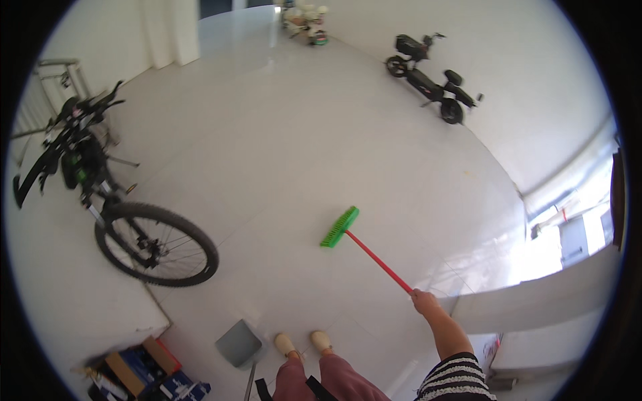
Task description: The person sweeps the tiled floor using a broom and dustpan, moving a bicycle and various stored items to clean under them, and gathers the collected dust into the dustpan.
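My right grip is closed round the broom, fingers wrapped about its red handle; my left grip is out of view, so I can't tell its state. The broom slants forward and left over the tiled floor, its green head far from me; whether the bristles touch, I can't make out. I'd judge it light, with a stiff, smooth handle and springy bristles, best held well up the handle. Left of my feet, the grey dustpan shows nothing inside that I can distinguish. Farther left, an open cardboard box holds dark items, too blurred to identify.
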Demonstrator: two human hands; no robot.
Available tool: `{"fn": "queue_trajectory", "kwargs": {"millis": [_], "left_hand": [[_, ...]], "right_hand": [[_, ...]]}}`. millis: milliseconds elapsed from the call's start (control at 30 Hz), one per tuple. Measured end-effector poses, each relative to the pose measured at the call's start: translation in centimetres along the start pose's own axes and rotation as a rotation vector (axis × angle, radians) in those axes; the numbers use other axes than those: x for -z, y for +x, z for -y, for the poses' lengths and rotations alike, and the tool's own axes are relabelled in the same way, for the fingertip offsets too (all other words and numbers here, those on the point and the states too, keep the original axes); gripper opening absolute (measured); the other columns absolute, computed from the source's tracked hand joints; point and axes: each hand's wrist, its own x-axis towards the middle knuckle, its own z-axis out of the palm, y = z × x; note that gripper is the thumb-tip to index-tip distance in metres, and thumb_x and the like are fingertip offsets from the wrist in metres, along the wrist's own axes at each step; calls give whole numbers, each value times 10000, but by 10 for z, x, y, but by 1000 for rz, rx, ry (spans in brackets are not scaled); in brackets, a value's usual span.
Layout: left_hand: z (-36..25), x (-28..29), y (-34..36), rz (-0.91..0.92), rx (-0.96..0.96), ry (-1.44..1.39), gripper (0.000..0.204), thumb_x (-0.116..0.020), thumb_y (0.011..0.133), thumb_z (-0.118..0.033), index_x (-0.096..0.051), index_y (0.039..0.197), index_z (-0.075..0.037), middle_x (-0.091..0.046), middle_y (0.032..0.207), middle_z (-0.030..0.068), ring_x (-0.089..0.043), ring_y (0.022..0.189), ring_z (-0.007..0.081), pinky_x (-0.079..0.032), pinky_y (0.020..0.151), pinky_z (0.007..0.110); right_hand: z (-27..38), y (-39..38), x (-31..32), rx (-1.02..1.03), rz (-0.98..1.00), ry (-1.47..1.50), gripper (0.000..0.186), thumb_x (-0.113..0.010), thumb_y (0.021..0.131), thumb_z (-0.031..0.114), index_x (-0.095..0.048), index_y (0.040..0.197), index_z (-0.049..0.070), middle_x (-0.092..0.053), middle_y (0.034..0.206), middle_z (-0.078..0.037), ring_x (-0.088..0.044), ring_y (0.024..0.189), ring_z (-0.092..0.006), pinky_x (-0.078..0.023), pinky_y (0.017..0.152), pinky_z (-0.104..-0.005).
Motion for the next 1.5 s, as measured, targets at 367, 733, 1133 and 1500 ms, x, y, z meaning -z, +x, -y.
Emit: {"fn": "queue_trajectory", "kwargs": {"millis": [367, 733, 1133, 1500], "left_hand": [[-54, 13, 35, -115, 182, 106, 416, -406, 850, -391, -501, 1024, -25, -546, 929, 85, -527, 802, 187, -431, 704, 324], [-84, -35, 45, -170, 163, 358, 343, -444, 834, -361, -514, 937, -41, -544, 860, 90, -534, 734, 199, -439, 650, 326], [-89, -164, 88, -317, -107, 849, 274, -486, 817, -329, -528, 843, -60, -542, 785, 95, -541, 659, 211, -449, 592, 329], [-124, -467, 247, -46, -236, 856, 283, -520, 806, -177, -523, 1025, 2, -595, 845, 89, -593, 747, 159, -470, 630, 242]], "right_hand": [[-36, -283, -76, -779, 432, 1136, 257, -553, 782, 284, -542, 818, 30, -481, 561, -46, -445, 421, -144, -371, 380, -282], [-122, -507, -138, -1074, 525, 846, 301, -570, 748, 351, -635, 742, 57, -610, 656, -103, -596, 594, -214, -464, 560, -324], [-137, -608, -262, -1303, 501, 991, 393, -457, 805, 404, -558, 829, 25, -550, 601, -83, -530, 504, -178, -433, 461, -322], [-173, -650, -316, -1433, 395, 1181, 268, -420, 848, 284, -542, 927, 58, -576, 663, -92, -544, 540, -196, -441, 469, -331]]}}
